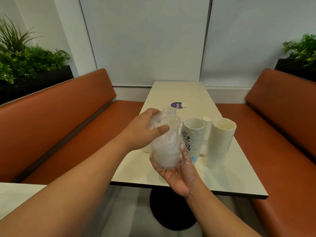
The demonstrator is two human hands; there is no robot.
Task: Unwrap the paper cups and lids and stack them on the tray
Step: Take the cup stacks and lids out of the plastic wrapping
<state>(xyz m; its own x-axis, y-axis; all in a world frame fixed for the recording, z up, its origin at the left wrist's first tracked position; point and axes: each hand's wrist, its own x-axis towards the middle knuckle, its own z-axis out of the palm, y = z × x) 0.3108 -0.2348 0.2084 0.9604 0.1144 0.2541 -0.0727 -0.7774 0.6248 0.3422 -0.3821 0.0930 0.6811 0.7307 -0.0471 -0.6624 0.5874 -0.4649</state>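
A stack of white lids in clear plastic wrap is held above the near part of the white table. My left hand grips the loose crumpled top of the wrap. My right hand cradles the bottom of the stack from below, its fingers curled up round it under the plastic. On the table behind stand a stack of blue-printed paper cups, a taller stack of plain white cups and a smaller white cup stack at the back. No tray is visible.
A round purple sticker lies on the table farther back. Orange bench seats flank the table on both sides, with planters of greenery behind them. A corner of another white table sits at lower left.
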